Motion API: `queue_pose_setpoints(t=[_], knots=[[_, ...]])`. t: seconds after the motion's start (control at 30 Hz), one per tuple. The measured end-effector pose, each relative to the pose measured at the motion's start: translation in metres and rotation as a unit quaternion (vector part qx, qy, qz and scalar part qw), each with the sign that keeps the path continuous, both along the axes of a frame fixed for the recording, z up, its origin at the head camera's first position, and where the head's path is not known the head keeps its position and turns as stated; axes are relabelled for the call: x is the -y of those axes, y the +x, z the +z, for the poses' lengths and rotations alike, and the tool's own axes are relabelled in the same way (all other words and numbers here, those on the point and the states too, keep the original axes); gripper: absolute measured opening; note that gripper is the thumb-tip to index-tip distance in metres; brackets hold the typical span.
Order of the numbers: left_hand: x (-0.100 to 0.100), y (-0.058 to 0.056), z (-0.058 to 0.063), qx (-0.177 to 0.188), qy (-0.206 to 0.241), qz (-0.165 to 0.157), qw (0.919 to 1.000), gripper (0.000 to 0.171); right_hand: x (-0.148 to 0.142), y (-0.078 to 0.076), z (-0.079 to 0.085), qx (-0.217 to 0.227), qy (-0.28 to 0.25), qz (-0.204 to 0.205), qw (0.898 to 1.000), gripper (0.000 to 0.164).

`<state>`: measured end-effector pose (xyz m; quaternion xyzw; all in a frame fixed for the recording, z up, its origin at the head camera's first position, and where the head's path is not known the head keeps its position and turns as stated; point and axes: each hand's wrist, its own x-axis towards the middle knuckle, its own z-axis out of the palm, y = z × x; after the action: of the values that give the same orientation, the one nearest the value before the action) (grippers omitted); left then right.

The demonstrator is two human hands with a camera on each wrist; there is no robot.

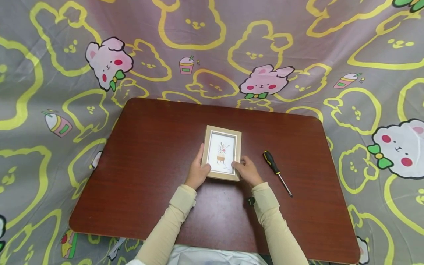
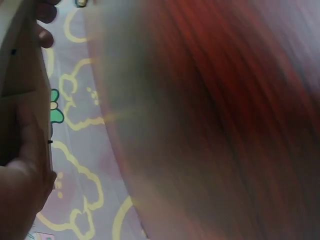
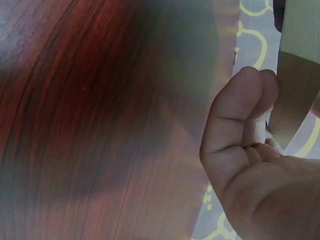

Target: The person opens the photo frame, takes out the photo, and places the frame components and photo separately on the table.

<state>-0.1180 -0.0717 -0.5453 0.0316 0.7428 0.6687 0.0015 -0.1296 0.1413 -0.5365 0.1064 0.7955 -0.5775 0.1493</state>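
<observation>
A picture frame (image 1: 222,174) with a light wooden border is held up over the table, its face toward the head camera. Behind its front lies a white print (image 1: 221,152) of a potted plant. My left hand (image 1: 197,171) grips the lower left side, thumb on the front. At the lower right corner my right hand (image 1: 248,171) holds the frame with its thumb on the front and fingers bent behind. The left wrist view catches the frame's back edge (image 2: 37,80) beside the left fingers. In the right wrist view, curled fingers (image 3: 232,115) touch the frame's edge (image 3: 295,90).
On the table right of the frame lies a screwdriver (image 1: 272,162) with a black and yellow handle, its tip toward the near right. The reddish-brown table (image 1: 149,147) has rounded corners. A patterned cloth (image 1: 212,55) hangs behind and around it.
</observation>
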Motion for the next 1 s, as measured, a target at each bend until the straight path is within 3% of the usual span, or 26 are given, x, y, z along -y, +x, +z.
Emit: queue_pose_setpoints(t=[0.2,0.37,0.6,0.8,1.0], knots=[[-0.002,-0.002,-0.003,0.009,-0.083,-0.014,0.9964,0.092,-0.001,0.002,0.0,0.004,0.012,-0.002,1.0,0.024],[-0.005,-0.003,-0.005,0.017,-0.089,-0.021,0.9957,0.093,-0.002,0.004,0.001,0.011,0.022,0.0,1.0,0.023],[-0.011,-0.005,-0.013,0.05,-0.104,-0.031,0.9928,0.092,-0.004,0.004,-0.006,0.01,0.096,0.017,0.995,0.029],[-0.012,-0.003,-0.025,0.071,-0.117,-0.017,0.9904,0.09,-0.004,0.004,-0.016,0.017,0.116,0.028,0.993,0.033],[-0.011,0.0,-0.024,0.101,-0.14,-0.007,0.985,0.089,-0.003,0.005,-0.02,0.017,0.124,0.029,0.992,0.033]])
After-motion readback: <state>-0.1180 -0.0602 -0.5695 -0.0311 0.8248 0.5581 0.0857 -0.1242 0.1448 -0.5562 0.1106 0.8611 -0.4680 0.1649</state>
